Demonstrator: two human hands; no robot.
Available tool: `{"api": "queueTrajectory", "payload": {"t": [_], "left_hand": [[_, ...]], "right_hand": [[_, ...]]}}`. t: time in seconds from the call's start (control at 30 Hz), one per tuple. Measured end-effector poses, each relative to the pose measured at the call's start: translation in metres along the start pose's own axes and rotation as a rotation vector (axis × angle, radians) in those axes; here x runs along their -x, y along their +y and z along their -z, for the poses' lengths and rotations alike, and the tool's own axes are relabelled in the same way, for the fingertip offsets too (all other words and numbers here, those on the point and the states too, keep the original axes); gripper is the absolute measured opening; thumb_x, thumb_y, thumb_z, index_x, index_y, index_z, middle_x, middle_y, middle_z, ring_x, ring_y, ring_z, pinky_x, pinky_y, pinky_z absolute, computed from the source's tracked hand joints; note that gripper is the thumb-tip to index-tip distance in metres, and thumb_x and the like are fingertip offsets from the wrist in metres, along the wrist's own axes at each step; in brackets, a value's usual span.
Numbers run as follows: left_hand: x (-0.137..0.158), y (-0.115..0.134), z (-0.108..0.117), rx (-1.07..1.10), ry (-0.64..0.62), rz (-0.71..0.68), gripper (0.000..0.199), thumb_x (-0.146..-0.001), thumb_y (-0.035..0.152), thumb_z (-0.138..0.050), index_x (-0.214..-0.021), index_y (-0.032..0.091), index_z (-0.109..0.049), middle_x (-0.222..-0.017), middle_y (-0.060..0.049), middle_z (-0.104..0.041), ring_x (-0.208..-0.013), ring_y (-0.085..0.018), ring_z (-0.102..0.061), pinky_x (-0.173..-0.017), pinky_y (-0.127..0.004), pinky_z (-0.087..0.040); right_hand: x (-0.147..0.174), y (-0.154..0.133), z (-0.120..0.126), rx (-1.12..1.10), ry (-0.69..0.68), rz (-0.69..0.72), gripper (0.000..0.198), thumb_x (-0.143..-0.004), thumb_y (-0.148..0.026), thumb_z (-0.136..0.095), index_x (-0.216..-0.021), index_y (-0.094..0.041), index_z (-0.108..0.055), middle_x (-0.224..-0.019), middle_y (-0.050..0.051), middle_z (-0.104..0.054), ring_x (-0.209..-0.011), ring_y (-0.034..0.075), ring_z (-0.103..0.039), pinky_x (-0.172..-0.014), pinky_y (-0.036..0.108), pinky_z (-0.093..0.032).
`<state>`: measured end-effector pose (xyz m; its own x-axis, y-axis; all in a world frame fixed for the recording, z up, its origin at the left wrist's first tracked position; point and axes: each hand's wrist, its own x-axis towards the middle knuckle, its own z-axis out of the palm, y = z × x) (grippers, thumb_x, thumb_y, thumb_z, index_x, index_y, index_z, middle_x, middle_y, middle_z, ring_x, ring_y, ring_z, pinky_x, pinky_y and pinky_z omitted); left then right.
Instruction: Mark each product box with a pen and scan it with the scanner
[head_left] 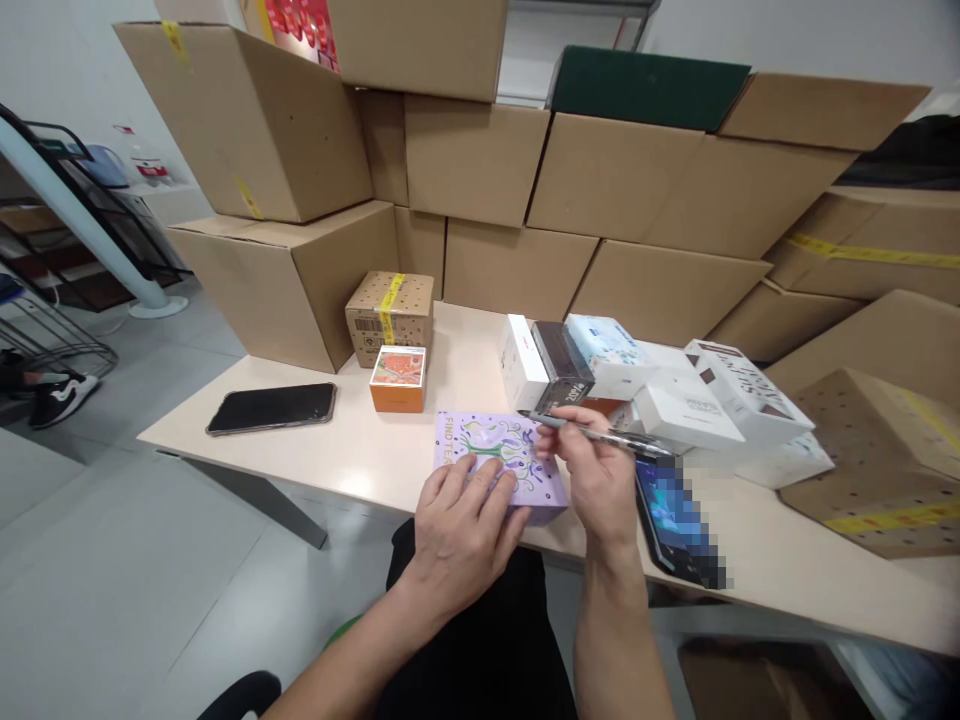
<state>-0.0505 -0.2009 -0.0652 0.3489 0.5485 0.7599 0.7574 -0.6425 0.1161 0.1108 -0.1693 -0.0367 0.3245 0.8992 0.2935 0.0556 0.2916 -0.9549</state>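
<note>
A purple box (541, 492) with a printed floral pattern lies near the table's front edge. My left hand (469, 520) rests over its top, fingers stretched out and slightly apart, covering part of the print. Between the thumb and fingers of my right hand (596, 480) is a pen (634, 440), its tip toward the left. That hand is over the right side of the purple box; whether the tip touches the box I cannot tell. A lit phone-like device (664, 515), partly pixelated, lies just right of my right wrist.
On the table (360, 455) lie a dark phone (271, 408), an orange box (398, 390) and a small taped carton (390, 310). Several white boxes (690, 410) and a dark box (561, 360) cluster at the right. Stacked cardboard cartons (615, 180) wall off the back.
</note>
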Motion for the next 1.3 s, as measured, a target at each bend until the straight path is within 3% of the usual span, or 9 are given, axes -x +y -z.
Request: {"api": "queueTrajectory", "payload": {"t": [0.17, 0.47, 1.03, 1.3], "left_hand": [[0.003, -0.002, -0.001, -0.031, -0.007, -0.011, 0.029, -0.089, 0.032, -0.064, -0.114, 0.018, -0.067, -0.116, -0.006, -0.073, -0.108, -0.029, -0.064, -0.09, -0.042, -0.044], [0.003, -0.002, -0.003, -0.032, 0.017, -0.014, 0.028, -0.089, 0.032, -0.064, -0.113, 0.018, -0.066, -0.115, -0.007, -0.073, -0.107, -0.03, -0.064, -0.089, -0.042, -0.043], [0.001, -0.002, -0.003, -0.035, 0.051, -0.019, 0.027, -0.089, 0.031, -0.064, -0.112, 0.018, -0.067, -0.112, -0.006, -0.074, -0.105, -0.029, -0.065, -0.089, -0.041, -0.043], [0.001, -0.002, -0.003, -0.028, 0.045, -0.017, 0.026, -0.089, 0.031, -0.064, -0.112, 0.018, -0.067, -0.112, -0.006, -0.074, -0.105, -0.029, -0.065, -0.089, -0.041, -0.043]], "right_hand": [[-0.008, 0.008, -0.004, 0.162, -0.095, -0.022, 0.023, -0.089, -0.044, -0.058, -0.088, -0.021, -0.054, -0.063, -0.004, -0.061, -0.051, 0.01, -0.054, -0.047, 0.02, -0.042], [-0.004, -0.001, -0.007, 0.485, -0.184, 0.154, 0.023, -0.094, -0.04, -0.049, -0.084, -0.021, -0.056, -0.071, -0.001, -0.064, -0.063, 0.012, -0.059, -0.062, 0.023, -0.044], [-0.006, -0.002, -0.009, 0.596, -0.207, 0.244, 0.022, -0.096, -0.035, -0.045, -0.083, -0.021, -0.056, -0.078, -0.001, -0.063, -0.072, 0.013, -0.059, -0.073, 0.024, -0.044], [-0.005, 0.001, -0.009, 0.517, -0.182, 0.199, 0.022, -0.095, -0.038, -0.048, -0.083, -0.021, -0.056, -0.073, -0.002, -0.063, -0.064, 0.012, -0.058, -0.065, 0.024, -0.045]]}}
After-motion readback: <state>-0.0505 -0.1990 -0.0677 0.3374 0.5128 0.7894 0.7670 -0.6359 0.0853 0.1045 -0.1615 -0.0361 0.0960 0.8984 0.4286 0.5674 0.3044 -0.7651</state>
